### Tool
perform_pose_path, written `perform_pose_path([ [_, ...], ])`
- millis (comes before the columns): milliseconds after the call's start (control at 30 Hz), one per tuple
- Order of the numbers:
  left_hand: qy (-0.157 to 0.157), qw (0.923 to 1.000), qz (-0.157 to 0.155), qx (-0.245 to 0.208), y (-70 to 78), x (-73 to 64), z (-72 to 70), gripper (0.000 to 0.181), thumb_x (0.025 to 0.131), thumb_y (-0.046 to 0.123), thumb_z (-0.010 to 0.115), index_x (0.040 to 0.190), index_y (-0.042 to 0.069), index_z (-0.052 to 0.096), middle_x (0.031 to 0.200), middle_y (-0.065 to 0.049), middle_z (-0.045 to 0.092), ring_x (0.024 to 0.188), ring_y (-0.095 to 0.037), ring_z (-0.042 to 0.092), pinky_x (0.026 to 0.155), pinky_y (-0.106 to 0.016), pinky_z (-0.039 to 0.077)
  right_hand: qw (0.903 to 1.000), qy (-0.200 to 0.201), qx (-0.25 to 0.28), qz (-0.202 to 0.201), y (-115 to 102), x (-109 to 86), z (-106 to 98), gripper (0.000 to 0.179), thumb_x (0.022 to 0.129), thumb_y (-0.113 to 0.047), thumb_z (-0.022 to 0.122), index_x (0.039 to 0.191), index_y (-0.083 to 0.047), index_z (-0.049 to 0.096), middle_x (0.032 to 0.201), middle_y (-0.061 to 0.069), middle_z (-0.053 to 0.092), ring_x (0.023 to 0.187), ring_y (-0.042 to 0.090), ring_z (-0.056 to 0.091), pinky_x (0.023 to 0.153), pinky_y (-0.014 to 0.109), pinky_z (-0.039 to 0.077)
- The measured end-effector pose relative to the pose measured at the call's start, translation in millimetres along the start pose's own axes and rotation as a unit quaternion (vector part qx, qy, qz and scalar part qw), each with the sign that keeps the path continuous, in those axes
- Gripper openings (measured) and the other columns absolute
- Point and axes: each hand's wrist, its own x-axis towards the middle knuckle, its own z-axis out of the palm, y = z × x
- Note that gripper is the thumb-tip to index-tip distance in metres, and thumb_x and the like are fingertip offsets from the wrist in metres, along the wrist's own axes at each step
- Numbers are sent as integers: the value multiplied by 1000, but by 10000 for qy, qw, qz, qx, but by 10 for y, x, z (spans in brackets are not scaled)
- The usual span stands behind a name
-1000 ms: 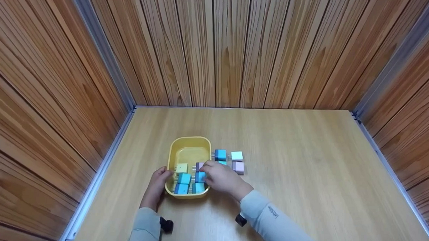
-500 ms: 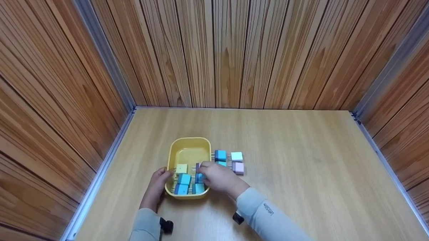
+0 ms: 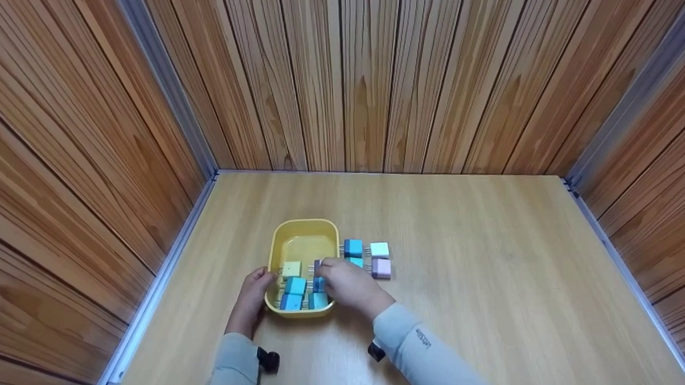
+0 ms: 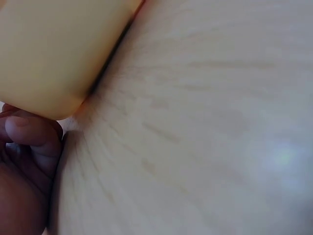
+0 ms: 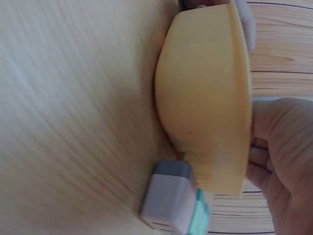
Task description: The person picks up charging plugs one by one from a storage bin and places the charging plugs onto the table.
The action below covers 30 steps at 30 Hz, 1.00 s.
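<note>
A yellow plastic bin (image 3: 305,244) holds two columns of cube-shaped plug chargers with metal prongs. My left hand (image 3: 254,297) grips its left wall, thumb at the rim; curled fingers show beside the bin wall in the left wrist view. Over the right rim reaches my right hand (image 3: 356,288), fingertips bent round a purple charger (image 3: 317,267) that they mostly cover. Just below that lies a blue charger (image 3: 318,284), partly behind the fingers. A pale yellow charger (image 3: 291,269) tops the left column. In the right wrist view the bin's wall hides the fingertips.
Outside the bin's right wall several more chargers stand on the wooden table (image 3: 482,267): a blue one (image 3: 353,248), a white one (image 3: 380,249), a lilac one (image 3: 381,268) and a turquoise one (image 3: 354,261) partly behind my right hand. Wood-panelled walls enclose the table.
My right hand has shifted slightly left, covering more of the purple charger, and its forearm has swung a little left. My left hand and the bin stay nearly where they were.
</note>
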Motion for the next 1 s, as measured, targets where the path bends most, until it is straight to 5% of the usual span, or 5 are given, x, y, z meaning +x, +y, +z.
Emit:
perform_pose_path([
  [267,24,10000,-23,43,3,6,-8,17,93,24,58,97,8,55,112,-10,64,95,-21,60,73,-27,50,9996,-207,64,183,-46,38,40,26,98,-20,68,124,-19,69,109,-5,66,98,11,63,94,33,55],
  [533,-1,10000,2,23,5,6,6,17,94,24,57,97,7,54,110,-12,64,87,-22,62,65,-27,48,9978,-411,181,480,-79,97,39,23,94,-15,71,117,-18,71,104,-6,64,91,11,60,91,33,55],
  [800,-39,9997,-181,148,13,20,-16,31,93,26,56,118,8,62,134,-9,60,114,-22,56,89,-28,51,9990,-339,5,279,-83,142,65,21,89,-12,76,109,-16,73,103,-4,65,89,13,59,89,33,55],
  [1000,32,9997,-80,222,10,35,6,19,93,25,56,103,8,59,121,-8,62,106,-22,56,85,-29,48,9974,-503,139,506,-80,164,61,26,90,-14,76,115,-17,72,105,-6,63,93,11,61,91,32,55],
])
